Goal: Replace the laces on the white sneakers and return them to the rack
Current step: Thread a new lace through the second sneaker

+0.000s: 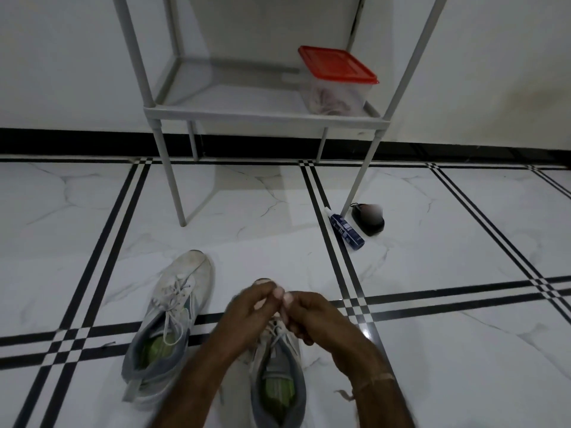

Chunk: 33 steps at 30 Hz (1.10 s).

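2 white sneakers on floor (448, 273), well short of rack (262, 114). Left sneaker (176, 307): laced, toe twd rack, scuffed toe, grey collar, green insole. Right sneaker (278, 384): just beside it, partly under hands, same look. 2 hands: left hand (247, 313) & right hand (312, 319) touching, fingers curled, both pinching lace (276, 328) above tongue. 1 red-lid box (336, 78) on rack shelf. 1 blue bottle (347, 228) + 1 black brush (369, 220) by rack leg.

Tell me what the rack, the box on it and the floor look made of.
Rack: matte grey tubes, painted metal or plastic, unclear which. Box: clear plastic, its contents show through. Its lid: red glossy plastic. Floor: polished tile with marble-like veins and shiny reflections; stone or ceramic, unclear.
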Each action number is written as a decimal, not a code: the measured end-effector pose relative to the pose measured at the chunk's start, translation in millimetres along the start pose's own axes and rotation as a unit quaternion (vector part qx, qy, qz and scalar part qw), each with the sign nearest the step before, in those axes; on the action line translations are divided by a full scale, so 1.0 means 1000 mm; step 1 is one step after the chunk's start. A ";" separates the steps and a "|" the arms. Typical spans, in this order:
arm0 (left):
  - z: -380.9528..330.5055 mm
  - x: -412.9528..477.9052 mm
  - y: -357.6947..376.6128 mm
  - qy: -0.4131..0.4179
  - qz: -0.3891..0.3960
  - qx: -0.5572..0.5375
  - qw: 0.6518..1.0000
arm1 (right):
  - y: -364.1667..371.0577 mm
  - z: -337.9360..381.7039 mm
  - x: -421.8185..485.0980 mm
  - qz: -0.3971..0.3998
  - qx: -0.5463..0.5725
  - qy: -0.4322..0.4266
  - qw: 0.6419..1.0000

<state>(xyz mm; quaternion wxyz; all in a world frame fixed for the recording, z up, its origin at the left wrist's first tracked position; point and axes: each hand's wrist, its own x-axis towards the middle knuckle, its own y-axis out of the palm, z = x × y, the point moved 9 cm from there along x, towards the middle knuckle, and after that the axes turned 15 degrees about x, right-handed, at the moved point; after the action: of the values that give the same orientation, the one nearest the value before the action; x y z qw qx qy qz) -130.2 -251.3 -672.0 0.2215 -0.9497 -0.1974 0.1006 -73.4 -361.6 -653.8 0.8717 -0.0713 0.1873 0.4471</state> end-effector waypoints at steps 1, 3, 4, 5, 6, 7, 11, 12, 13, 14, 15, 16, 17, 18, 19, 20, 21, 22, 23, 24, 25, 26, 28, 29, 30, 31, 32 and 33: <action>0.003 0.001 -0.009 0.003 -0.001 0.025 1.000 | -0.008 -0.001 -0.001 -0.030 0.014 -0.018 0.999; 0.010 0.000 -0.033 -0.022 -0.044 -0.017 0.999 | -0.032 -0.011 -0.002 -0.127 0.048 -0.049 0.989; 0.015 -0.002 -0.048 -0.036 -0.079 -0.047 0.995 | -0.043 -0.018 -0.002 -0.174 0.058 -0.058 0.981; 0.018 -0.004 -0.061 -0.041 -0.114 -0.053 0.991 | -0.051 -0.025 -0.003 -0.219 0.050 -0.069 0.972; 0.020 -0.005 -0.071 -0.039 -0.140 -0.031 0.989 | -0.057 -0.030 -0.003 -0.260 0.014 -0.086 0.962; 0.019 -0.006 -0.076 -0.034 -0.144 0.004 0.989 | -0.057 -0.030 -0.005 -0.284 -0.017 -0.103 0.953; -0.008 0.006 -0.043 0.015 -0.058 0.080 0.995 | -0.008 -0.022 0.015 -0.164 0.053 -0.160 0.972; -0.012 0.008 -0.039 0.027 -0.058 0.077 0.995 | 0.003 -0.018 0.019 -0.132 0.068 -0.164 0.975; -0.015 0.009 -0.039 0.032 -0.063 0.070 0.995 | 0.005 -0.014 0.020 -0.134 0.057 -0.169 0.975; -0.013 0.009 -0.042 0.026 -0.067 0.062 0.995 | 0.001 -0.013 0.019 -0.152 0.043 -0.180 0.971; -0.009 0.008 -0.045 0.015 -0.067 0.053 0.996 | -0.010 -0.016 0.017 -0.183 0.034 -0.185 0.965; -0.001 0.005 -0.050 -0.001 -0.061 0.047 0.997 | -0.023 -0.021 0.014 -0.216 0.030 -0.182 0.959; 0.007 0.001 -0.055 -0.014 -0.052 0.041 0.998 | -0.038 -0.025 0.010 -0.247 0.034 -0.180 0.952; 0.015 -0.003 -0.059 -0.025 -0.043 0.034 0.998 | -0.051 -0.031 0.006 -0.274 0.043 -0.174 0.945; 0.023 -0.007 -0.061 -0.037 -0.038 0.027 0.998 | -0.063 -0.037 0.002 -0.300 0.056 -0.166 0.938; 0.030 -0.009 -0.064 -0.050 -0.039 0.021 0.998 | -0.070 -0.043 0.001 -0.319 0.072 -0.153 0.933; 0.036 -0.011 -0.065 -0.065 -0.045 0.009 0.997 | -0.073 -0.048 0.004 -0.329 0.078 -0.142 0.930; 0.040 -0.012 -0.065 -0.080 -0.057 -0.009 0.995 | -0.072 -0.051 0.006 -0.330 0.081 -0.138 0.930; 0.042 -0.012 -0.065 -0.094 -0.075 -0.026 0.992 | -0.066 -0.053 0.009 -0.321 0.085 -0.135 0.934; 0.041 -0.012 -0.064 -0.105 -0.091 -0.042 0.989 | -0.058 -0.050 0.011 -0.312 0.072 -0.142 0.936; 0.037 -0.011 -0.063 -0.107 -0.105 -0.046 0.988 | -0.049 -0.046 0.012 -0.303 0.043 -0.162 0.938; 0.031 -0.010 -0.060 -0.099 -0.113 -0.040 0.988 | -0.039 -0.041 0.014 -0.282 0.015 -0.185 0.941; 0.019 -0.005 -0.054 -0.067 -0.108 -0.021 0.992 | -0.012 -0.030 0.018 -0.212 0.037 -0.214 0.953; 0.013 -0.004 -0.050 -0.049 -0.101 -0.019 0.994 | -0.001 -0.029 0.021 -0.179 0.064 -0.213 0.958; 0.009 -0.003 -0.048 -0.037 -0.099 -0.024 0.994 | 0.006 -0.028 0.023 -0.165 0.086 -0.211 0.960; 0.006 -0.003 -0.047 -0.030 -0.104 -0.033 0.994 | 0.009 -0.026 0.023 -0.166 0.101 -0.211 0.958; 0.004 -0.004 -0.046 -0.032 -0.114 -0.046 0.992 | 0.010 -0.026 0.023 -0.174 0.118 -0.211 0.954; 0.006 -0.005 -0.044 -0.046 -0.124 -0.068 0.989 | 0.009 -0.027 0.023 -0.187 0.136 -0.205 0.951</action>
<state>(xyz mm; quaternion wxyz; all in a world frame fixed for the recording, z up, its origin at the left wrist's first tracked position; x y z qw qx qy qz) -151.2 -215.1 -656.2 0.1581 -0.9252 -0.3295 0.1023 -75.5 -347.4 -687.2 0.9606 0.1077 0.0470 0.2517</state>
